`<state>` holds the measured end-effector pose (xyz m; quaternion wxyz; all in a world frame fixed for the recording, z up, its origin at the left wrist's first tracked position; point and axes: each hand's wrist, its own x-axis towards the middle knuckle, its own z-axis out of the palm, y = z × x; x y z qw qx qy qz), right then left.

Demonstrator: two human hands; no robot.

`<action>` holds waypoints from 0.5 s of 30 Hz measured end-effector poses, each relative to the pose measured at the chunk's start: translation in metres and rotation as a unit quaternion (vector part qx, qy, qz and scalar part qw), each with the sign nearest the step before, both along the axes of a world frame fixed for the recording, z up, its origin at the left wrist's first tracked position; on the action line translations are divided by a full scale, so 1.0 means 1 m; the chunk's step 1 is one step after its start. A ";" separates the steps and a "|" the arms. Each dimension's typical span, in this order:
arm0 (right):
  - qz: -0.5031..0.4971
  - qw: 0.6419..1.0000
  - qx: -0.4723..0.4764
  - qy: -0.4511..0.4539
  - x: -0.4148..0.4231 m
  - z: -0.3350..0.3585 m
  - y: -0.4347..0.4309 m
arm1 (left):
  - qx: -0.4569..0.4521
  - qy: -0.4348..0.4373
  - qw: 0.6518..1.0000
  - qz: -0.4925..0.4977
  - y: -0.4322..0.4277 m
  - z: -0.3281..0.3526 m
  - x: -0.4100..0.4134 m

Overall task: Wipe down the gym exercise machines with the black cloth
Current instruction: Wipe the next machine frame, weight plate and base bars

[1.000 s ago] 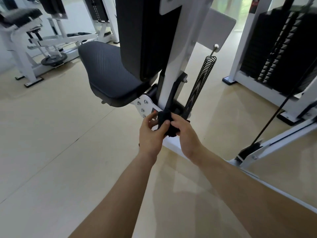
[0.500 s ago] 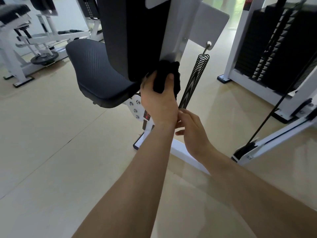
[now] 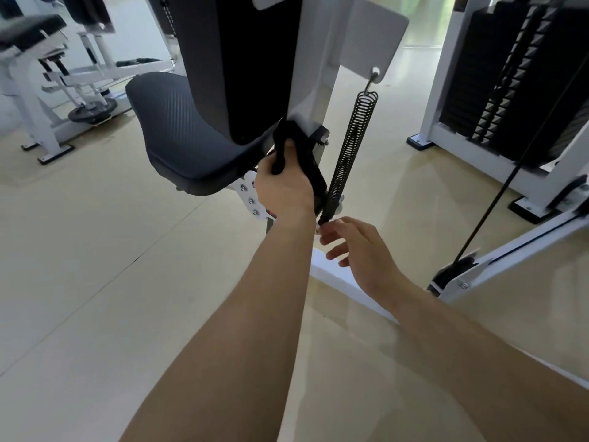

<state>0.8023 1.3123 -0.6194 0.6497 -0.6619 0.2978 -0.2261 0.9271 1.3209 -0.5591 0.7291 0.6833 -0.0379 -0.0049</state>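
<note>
Left hand (image 3: pixel 283 186): grips the bunched black cloth (image 3: pixel 283 135), pressed to the white frame (image 3: pixel 314 74) under the backrest (image 3: pixel 248 74).
Right hand (image 3: pixel 360 250): fingers loose, holding nothing, by the spring (image 3: pixel 350 145) foot.
Technique: probably firm strokes along the frame, with the cloth kept out of the coils.

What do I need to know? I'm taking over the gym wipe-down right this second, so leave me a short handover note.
Left hand grips the black cloth, pressed to the foot of the white upright behind the seat.
Right hand is open and empty, fingertips by the coil spring's lower end; contact unclear.
Done: cannot be judged from here.
Left: probably the seat, the spring, then the weight-stack machine.
</note>
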 end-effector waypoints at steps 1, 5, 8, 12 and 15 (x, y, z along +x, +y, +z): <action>0.004 1.000 -0.008 0.006 -0.003 0.001 0.001 | 0.006 0.006 1.000 0.001 0.002 0.002 -0.002; 0.013 0.998 -0.055 0.032 -0.006 0.013 0.004 | 0.027 -0.034 0.999 -0.006 -0.008 0.041 -0.025; 0.012 0.993 -0.114 0.039 -0.006 0.028 -0.001 | -0.012 -0.024 1.000 0.001 -0.020 0.060 -0.040; 0.006 0.988 -0.147 0.052 -0.012 0.039 -0.009 | -0.041 -0.044 0.997 0.038 -0.016 0.062 -0.038; 0.002 0.987 -0.144 0.067 -0.020 0.036 -0.012 | -0.057 -0.012 0.997 0.041 -0.018 0.072 -0.030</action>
